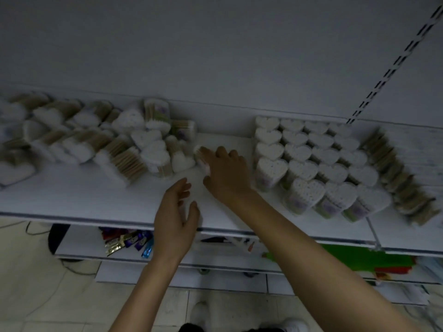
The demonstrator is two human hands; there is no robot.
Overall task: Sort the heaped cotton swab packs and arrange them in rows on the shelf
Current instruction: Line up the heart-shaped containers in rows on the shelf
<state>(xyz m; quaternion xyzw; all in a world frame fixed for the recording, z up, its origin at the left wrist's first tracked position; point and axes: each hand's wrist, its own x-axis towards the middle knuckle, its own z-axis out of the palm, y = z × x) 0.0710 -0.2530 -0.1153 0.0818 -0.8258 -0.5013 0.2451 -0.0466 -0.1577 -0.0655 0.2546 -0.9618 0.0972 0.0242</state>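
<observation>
spanning the view from side to side: white shelf point(96, 195), back panel behind it, front edge nearest the person.

heap point(96, 144): unsorted cotton swab packs on the left half of the shelf, toward the back edge. heart-shaped; some upright, many tipped on their sides and overlapping. blurred at the far left.

sorted block point(318, 159): right half of the shelf. upright heart packs, touching one another, in rows reaching from the back edge to the front edge.

side stack point(393, 168): just beside the block, toward the right end. packs lying on their sides in a line.

lower shelf point(79, 248): below the front edge, with coloured wrappers point(129, 243) on it.

right hand point(227, 171): on the bare middle of the shelf, at the heap's right edge. fingers curled over one pack point(201, 155), thumb below it; judged a grip.

left hand point(175, 219): over the front edge, near the right forearm, fingers loosely bent. something pale may sit between thumb and fingers; too blurred to tell.

progress, judged: roughly half done. the block stands ordered. the heap is large, and each pack in it awaits standing up and carrying across the bare gap.
</observation>
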